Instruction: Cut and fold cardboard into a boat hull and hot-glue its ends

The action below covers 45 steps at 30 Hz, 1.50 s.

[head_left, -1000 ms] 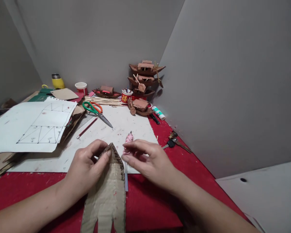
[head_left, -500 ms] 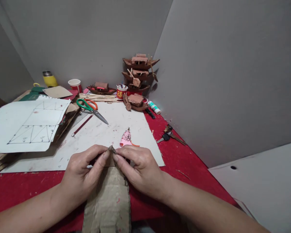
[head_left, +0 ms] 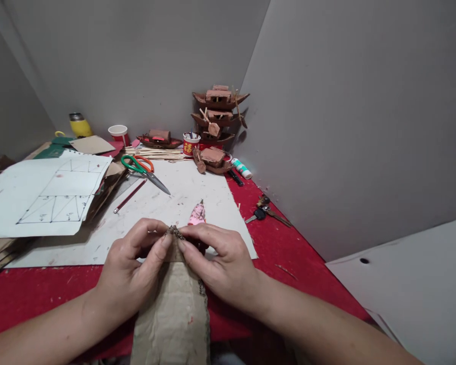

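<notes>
A long strip of corrugated cardboard [head_left: 180,314] runs from the bottom edge of the view up to my hands, its far end narrowed and bent to a small peak. My left hand [head_left: 137,258] pinches the left side of that peak between thumb and fingers. On the opposite side, my right hand [head_left: 216,258] pinches the right edge the same way. The fluted cut edge shows between my fingertips. Just beyond my right fingers lies a pink-wrapped tool [head_left: 197,213] with a pointed tip, partly hidden. Both hands are over the front of the red-covered table [head_left: 68,289].
Scissors [head_left: 146,172] and a pencil [head_left: 129,196] lie on white paper [head_left: 182,177]. A drawing sheet [head_left: 49,197] rests on cardboard at left. Brown model boats [head_left: 220,99] are stacked by the wall; sticks [head_left: 155,153], paper cups [head_left: 118,134] and keys [head_left: 256,216] lie around.
My hands still pinch the cardboard's far end, which has risen slightly and spread a little at the peak. The strip's lower part has shifted slightly right.
</notes>
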{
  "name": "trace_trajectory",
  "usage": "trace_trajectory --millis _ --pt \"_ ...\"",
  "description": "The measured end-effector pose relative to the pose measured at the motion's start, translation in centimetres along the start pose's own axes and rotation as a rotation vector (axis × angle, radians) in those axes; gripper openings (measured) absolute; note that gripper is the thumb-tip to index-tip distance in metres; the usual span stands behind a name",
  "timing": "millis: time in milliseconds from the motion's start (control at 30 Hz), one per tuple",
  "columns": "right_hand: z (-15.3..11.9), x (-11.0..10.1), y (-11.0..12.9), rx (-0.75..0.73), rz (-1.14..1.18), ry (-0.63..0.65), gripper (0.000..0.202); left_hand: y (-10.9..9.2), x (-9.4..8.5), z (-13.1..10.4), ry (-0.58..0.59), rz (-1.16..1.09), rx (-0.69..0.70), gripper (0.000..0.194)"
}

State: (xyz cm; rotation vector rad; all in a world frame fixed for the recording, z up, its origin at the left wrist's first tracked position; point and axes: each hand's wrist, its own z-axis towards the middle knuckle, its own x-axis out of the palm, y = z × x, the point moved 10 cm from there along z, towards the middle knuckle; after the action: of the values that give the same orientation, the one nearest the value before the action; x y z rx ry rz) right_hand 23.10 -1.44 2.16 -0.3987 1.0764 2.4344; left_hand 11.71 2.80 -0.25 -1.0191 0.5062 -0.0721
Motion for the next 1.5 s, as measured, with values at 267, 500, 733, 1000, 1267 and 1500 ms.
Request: trace_trajectory --millis 267,500,733,1000,1267,1500 --pt "-0.2 0.1 -0.2 -0.008 0.027 0.002 0.021 0.5 0.1 -0.2 0.018 0.048 0.008 0.007" --pt "0.1 0.6 -0.3 -0.011 0.102 0.029 0.027 0.5 0.0 0.4 0.072 -0.013 -0.067 0.013" --pt "0.1 0.7 -0.4 -0.015 0.086 0.05 0.027 1.8 -0.6 0.9 0.103 -0.156 -0.223 0.012" --pt "-0.2 1.2 -1.1 0.031 0.08 0.094 0.024 2.6 0.0 1.5 0.28 -0.241 -0.291 0.017" --pt "0.0 1.1 -1.1 0.075 0.1 0.134 0.02 3.6 0.5 1.8 0.337 -0.304 -0.36 0.021" --pt "0.0 1.6 -1.3 0.092 0.08 0.167 0.018 3.8 1.6 1.9 0.414 -0.436 -0.421 0.021"
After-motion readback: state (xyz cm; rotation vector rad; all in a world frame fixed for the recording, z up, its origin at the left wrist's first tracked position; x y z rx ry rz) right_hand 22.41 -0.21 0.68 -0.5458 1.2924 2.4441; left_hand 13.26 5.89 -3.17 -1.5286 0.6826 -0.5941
